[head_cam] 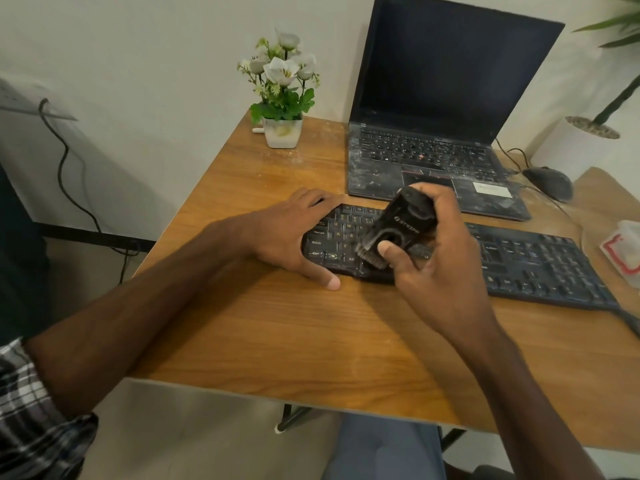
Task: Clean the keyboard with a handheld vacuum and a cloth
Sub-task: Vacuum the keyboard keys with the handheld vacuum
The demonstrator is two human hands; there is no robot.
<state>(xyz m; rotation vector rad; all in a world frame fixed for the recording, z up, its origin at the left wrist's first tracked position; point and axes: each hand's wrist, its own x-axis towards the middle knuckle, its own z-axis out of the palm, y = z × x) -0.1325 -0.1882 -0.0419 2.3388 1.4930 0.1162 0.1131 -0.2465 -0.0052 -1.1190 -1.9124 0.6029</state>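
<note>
A black keyboard (pixel 533 261) lies across the wooden desk (pixel 284 334), dusted with pale specks. My left hand (pixel 294 233) rests on its left end, fingers spread and thumb on the desk at the front edge. My right hand (pixel 440 258) grips a black handheld vacuum (pixel 398 223), tilted with its brush nozzle down on the keys left of the middle. No cloth can be made out for certain.
A dusty open laptop (pixel 433 161) stands behind the keyboard, with a black mouse (pixel 549 183) and cable to its right. A small white flower pot (pixel 282 131) sits at the back left. A red and white packet (pixel 623 251) lies at the right edge.
</note>
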